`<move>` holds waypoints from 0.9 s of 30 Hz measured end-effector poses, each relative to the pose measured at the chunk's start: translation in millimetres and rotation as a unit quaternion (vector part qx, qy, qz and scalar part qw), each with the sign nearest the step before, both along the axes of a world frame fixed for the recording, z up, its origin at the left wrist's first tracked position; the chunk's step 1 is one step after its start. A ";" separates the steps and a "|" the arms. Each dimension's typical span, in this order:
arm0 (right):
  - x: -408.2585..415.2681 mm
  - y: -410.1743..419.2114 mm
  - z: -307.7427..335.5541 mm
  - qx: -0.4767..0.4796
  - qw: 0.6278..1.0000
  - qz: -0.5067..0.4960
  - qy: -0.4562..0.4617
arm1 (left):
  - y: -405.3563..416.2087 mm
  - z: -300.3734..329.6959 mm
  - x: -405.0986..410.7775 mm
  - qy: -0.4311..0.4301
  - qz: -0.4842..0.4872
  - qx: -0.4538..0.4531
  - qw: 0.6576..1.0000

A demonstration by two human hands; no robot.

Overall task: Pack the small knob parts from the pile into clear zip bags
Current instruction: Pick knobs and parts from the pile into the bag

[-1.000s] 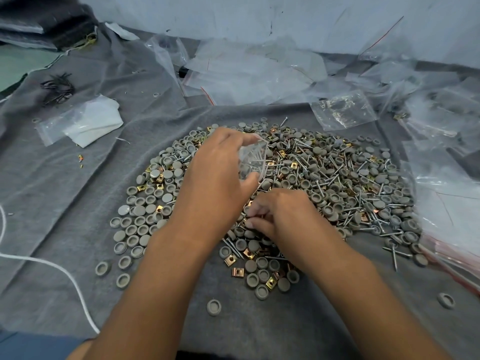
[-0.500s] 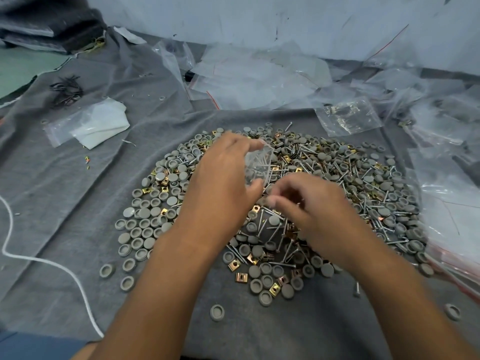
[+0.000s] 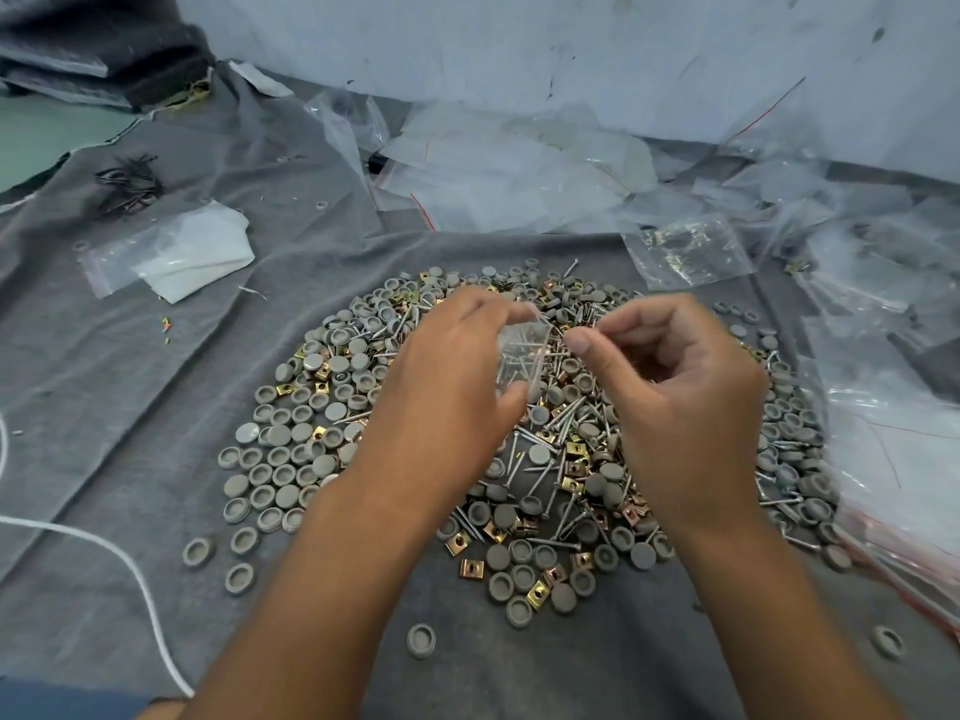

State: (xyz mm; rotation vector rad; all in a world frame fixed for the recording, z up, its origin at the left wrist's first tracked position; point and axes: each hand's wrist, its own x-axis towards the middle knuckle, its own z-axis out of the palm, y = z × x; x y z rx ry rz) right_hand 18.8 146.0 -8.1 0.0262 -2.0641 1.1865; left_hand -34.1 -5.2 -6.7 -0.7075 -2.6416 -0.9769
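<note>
Two hands are raised over the pile [image 3: 519,433] at frame centre. A small clear zip bag [image 3: 524,356] is pinched by the left hand [image 3: 447,387] between thumb and fingers, mouth tilted right, evidently so parts can be fed in; screws are seen inside. The right hand [image 3: 675,397] is curled, thumb and forefinger pinched at the bag mouth; what is pinched cannot be told. Grey caps, screws and brass clips lie mixed on the grey cloth [image 3: 156,407]. Spare bags [image 3: 519,168] are heaped at upper right, within reach.

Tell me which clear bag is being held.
The small bag in the left hand, above the pile; it holds screws, others lie flat.
</note>
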 end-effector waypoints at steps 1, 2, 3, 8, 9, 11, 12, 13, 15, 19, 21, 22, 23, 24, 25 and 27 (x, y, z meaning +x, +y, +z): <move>0.4 0.6 0.9 -0.007 1.000 0.005 0.016 | 0.2 0.0 0.4 0.001 0.000 0.000 1.000; 0.1 0.0 1.0 -0.001 1.000 0.011 0.027 | 0.4 -0.1 0.6 0.003 -0.002 0.000 1.000; -0.9 -1.3 0.2 0.014 0.999 0.017 0.035 | 0.4 -0.2 0.7 0.005 -0.003 -0.001 1.000; -5.6 -8.7 -6.1 0.138 0.990 0.042 0.002 | 1.3 -0.6 0.6 0.013 -0.011 0.003 1.000; -5.2 -7.5 -6.3 0.141 0.989 0.037 -0.001 | 1.3 -0.5 0.3 0.014 -0.010 0.004 1.000; -1.4 -1.4 -4.5 0.147 0.989 0.025 -0.018 | 0.8 -0.8 -1.2 0.015 -0.004 0.000 1.000; 1.3 2.9 -3.3 0.145 0.988 0.031 -0.042 | 0.0 -0.9 -2.5 0.016 0.000 -0.002 1.000; 4.6 7.4 -2.0 0.138 0.985 0.052 -0.089 | -0.6 -1.1 -3.1 0.015 0.002 -0.004 1.000; 9.2 14.8 -1.0 0.147 0.948 0.123 -0.253 | -0.3 -1.0 -2.8 0.016 0.005 -0.007 1.000; 16.5 15.6 -9.9 0.217 0.839 0.238 -0.439 | 0.2 -1.7 -1.2 0.021 0.007 -0.010 1.000; 18.0 11.4 -12.8 0.271 0.822 0.239 -0.440 | -0.4 -2.1 -2.2 0.022 0.006 -0.010 1.000; 18.3 9.2 -13.8 0.307 0.817 0.227 -0.432 | -0.7 -2.1 -2.9 0.023 0.005 -0.010 1.000; 18.4 7.0 -14.1 0.335 0.815 0.214 -0.423 | -0.9 -2.1 -3.1 0.023 0.004 -0.009 1.000; 18.1 5.4 -14.3 0.352 0.816 0.202 -0.413 | -0.9 -2.1 -3.2 0.023 0.004 -0.008 1.000; 17.9 3.9 -14.4 0.361 0.818 0.193 -0.405 | -0.8 -2.1 -2.9 0.023 0.004 -0.009 1.000; 17.2 2.0 -15.6 0.363 0.821 0.192 -0.397 | -0.1 -2.1 -2.7 0.023 0.005 -0.011 1.000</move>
